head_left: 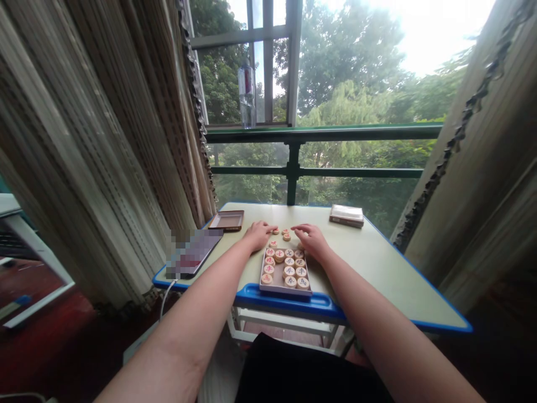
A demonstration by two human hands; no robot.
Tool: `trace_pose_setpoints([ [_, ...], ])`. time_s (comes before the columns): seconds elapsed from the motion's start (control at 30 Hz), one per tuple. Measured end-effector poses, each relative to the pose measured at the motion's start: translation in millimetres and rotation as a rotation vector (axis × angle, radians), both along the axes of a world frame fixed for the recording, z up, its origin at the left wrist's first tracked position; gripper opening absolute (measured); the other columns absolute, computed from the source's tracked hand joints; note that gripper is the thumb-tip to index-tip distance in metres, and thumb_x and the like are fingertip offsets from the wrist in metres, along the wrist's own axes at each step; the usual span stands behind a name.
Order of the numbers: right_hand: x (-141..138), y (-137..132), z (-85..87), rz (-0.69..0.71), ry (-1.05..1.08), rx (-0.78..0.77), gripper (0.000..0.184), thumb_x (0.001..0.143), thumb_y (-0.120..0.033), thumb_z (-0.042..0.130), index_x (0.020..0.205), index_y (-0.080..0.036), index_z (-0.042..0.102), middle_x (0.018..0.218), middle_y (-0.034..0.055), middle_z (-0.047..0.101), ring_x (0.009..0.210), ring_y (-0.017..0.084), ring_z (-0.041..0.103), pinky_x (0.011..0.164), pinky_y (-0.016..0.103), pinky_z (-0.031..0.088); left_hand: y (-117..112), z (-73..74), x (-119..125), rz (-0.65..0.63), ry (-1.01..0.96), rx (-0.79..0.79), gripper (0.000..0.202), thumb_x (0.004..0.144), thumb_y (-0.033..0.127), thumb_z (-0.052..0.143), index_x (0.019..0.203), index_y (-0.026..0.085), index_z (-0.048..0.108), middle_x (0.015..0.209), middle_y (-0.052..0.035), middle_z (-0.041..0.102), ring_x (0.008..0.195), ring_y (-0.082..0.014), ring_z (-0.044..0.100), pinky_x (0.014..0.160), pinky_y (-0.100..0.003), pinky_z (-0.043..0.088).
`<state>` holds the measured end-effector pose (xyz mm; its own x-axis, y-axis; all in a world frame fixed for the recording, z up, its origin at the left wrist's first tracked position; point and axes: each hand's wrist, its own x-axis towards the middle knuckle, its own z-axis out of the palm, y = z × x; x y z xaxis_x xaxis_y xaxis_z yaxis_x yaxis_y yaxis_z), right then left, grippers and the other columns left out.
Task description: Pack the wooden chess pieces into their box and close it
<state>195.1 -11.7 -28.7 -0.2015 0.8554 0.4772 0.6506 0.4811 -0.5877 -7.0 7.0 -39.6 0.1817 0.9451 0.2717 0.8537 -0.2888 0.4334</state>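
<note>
A shallow tray (263, 286) near the table's front edge holds several round wooden chess discs (289, 271) with red or dark characters. A few loose discs (286, 236) lie on the table just beyond the tray, between my hands. My left hand (259, 234) rests palm down with its fingers curled over the loose discs at the tray's far left corner. My right hand (310, 239) lies at the tray's far right corner, fingers bent toward the loose discs. What either hand grips is hidden under the fingers.
A beige table (377, 263) with blue rim stands at a window with green railing. A brown box lid (227, 220) lies far left, a folded board or box (346, 215) far right, a phone (198, 252) with cable at left. Curtains hang both sides. A bottle (246, 92) stands on the sill.
</note>
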Motion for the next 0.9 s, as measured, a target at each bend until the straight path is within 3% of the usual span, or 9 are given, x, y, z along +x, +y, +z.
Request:
trace_pose_setpoints([
  [0.2,1,7,3.0,-0.025,-0.031,-0.045,0.030,0.070,-0.015,0.043,0.083,-0.018,0.070,0.083,0.0052,0.065,0.083,0.019,0.056,0.083,0.031,0.041,12,-3.9,-3,-0.072,-0.114,0.005,0.035,0.074,0.041,0.052,0.101,0.022,0.066,0.103,-0.0067,0.059,0.092,-0.0205,0.054,0.085,-0.028,0.040],
  [0.4,-5,1,5.8,-0.010,-0.096,0.014,0.026,0.071,-0.017,0.046,0.080,-0.021,0.070,0.082,0.0043,0.064,0.086,0.019,0.053,0.085,0.032,0.038,12,-5.6,-5,-0.135,-0.296,-0.022,0.030,0.071,0.032,0.058,0.097,0.019,0.065,0.095,-0.0052,0.066,0.082,-0.0181,0.057,0.078,-0.028,0.044],
  [0.6,-7,-2,7.0,0.001,-0.091,0.005,0.023,0.074,-0.023,0.050,0.085,-0.022,0.070,0.085,0.0043,0.065,0.087,0.020,0.053,0.082,0.032,0.039,2,4.1,-1,-0.113,-0.418,-0.053,0.038,0.069,0.035,0.061,0.101,0.015,0.062,0.093,-0.0073,0.066,0.074,-0.0160,0.057,0.070,-0.028,0.045],
  [0.77,-6,-3,8.7,0.041,-0.043,0.016,0.028,0.076,-0.033,0.054,0.098,-0.021,0.066,0.087,0.0049,0.066,0.086,0.020,0.054,0.080,0.033,0.041,-11,15.4,12,-0.299,-0.651,-0.105,0.037,0.070,0.038,0.062,0.095,0.011,0.063,0.096,-0.0100,0.065,0.087,-0.0179,0.058,0.079,-0.030,0.044],
  [0.9,-7,-5,9.6,0.110,0.030,-0.001,0.026,0.077,-0.036,0.054,0.095,-0.021,0.066,0.087,0.0044,0.068,0.081,0.018,0.058,0.074,0.030,0.044,-17,17.9,17,-0.407,-0.807,-0.196,0.042,0.064,0.040,0.067,0.094,0.011,0.063,0.095,-0.0099,0.065,0.087,-0.0178,0.059,0.082,-0.032,0.044],
])
